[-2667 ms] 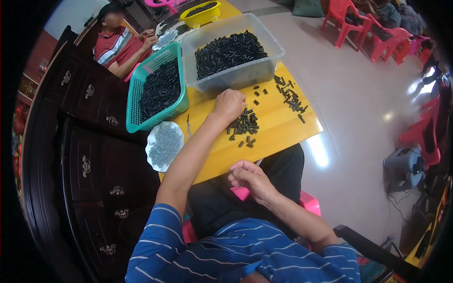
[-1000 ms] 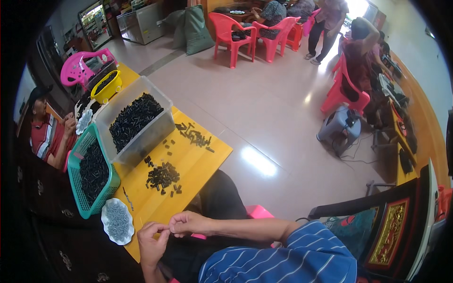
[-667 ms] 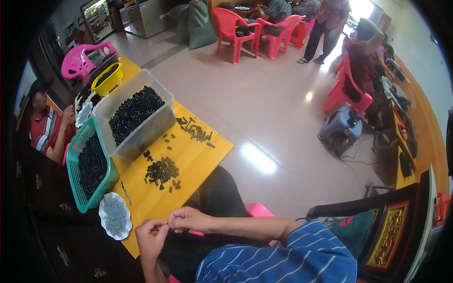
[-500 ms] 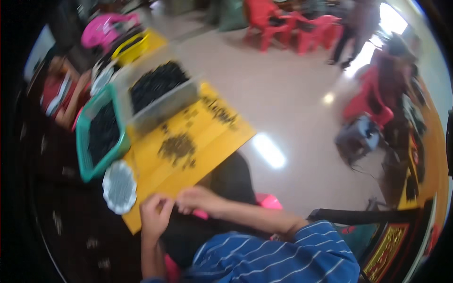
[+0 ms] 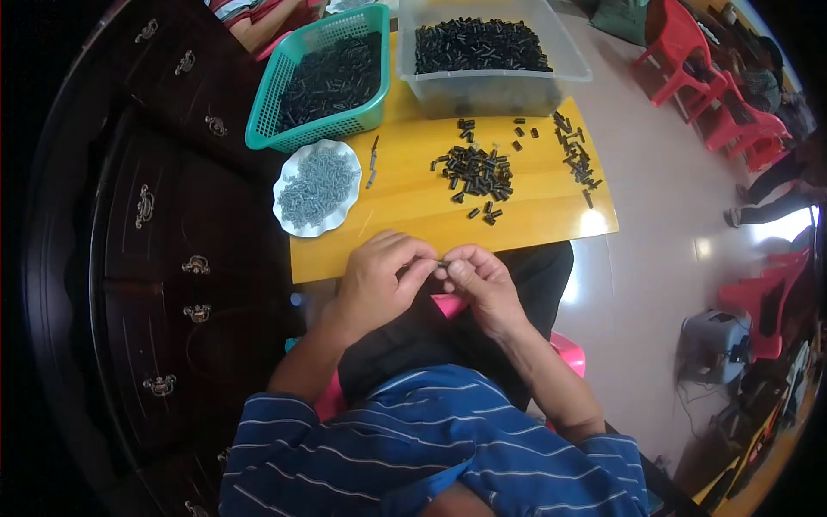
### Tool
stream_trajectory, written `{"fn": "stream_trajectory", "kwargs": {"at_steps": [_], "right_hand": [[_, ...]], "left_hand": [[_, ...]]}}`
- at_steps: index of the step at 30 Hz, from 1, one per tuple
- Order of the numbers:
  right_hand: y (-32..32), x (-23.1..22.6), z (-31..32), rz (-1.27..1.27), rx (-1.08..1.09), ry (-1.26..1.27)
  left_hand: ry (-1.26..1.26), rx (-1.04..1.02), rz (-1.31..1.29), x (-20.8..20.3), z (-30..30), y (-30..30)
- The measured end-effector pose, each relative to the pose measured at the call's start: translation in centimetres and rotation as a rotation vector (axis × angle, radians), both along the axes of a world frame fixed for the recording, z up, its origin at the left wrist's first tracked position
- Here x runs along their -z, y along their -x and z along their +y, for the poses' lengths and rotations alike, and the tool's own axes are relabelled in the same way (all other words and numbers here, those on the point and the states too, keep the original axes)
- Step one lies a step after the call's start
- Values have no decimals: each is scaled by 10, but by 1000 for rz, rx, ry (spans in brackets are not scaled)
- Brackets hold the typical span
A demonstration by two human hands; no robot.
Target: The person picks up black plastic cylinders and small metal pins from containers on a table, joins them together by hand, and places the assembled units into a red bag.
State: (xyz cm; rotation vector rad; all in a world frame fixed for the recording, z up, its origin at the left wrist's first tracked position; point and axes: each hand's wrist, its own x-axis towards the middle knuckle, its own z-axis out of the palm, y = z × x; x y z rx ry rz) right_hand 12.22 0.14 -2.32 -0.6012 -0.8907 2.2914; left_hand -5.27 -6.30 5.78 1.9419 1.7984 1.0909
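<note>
Close to the table's near edge, my left hand and my right hand meet with fingertips pinched. Between them is a small dark cylindrical piece, mostly covered by the fingers. Beyond the hands, a loose pile of short black tube-like pieces lies on the yellow table. To the left, a white scalloped plate holds many small grey pins. A few thin pieces lie in a line beside that plate. More slim dark pieces are scattered along the right edge.
At the back stand a green perforated basket and a clear plastic bin, both filled with black pieces. A dark wooden cabinet borders the left. Red chairs and a grey machine stand on the floor to the right.
My view has swung toward the left and down, so the table is now centred below me. Both hands stay together in a pinch; the small dark piece between them now shows clearly.
</note>
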Motion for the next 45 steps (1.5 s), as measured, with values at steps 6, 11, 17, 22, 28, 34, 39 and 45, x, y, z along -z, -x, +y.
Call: {"fn": "stream_trajectory", "kwargs": {"at_steps": [6,11,17,22,28,34,39,45], "right_hand": [[-1,8,0,6,-19,3],[1,8,0,86,-51,115],[1,9,1,83,-59,183],[2,9,-4,7,-57,227],[5,8,-15,0,-153,253],[3,5,-10,18,-98,212],[3,0,-8,-17,-91,179],[8,5,-14,-40,-295,6]], "left_hand": [[-20,82,43,6,1,0],[82,54,-161,0,-1,-11],[-10,48,-3,15,18,0],[-2,-15,245,47,56,21],[107,-45,369,76,73,33],[5,-95,222,54,52,44],[131,-219,-136,11,-51,119],[619,-513,-55,80,-244,210]]}}
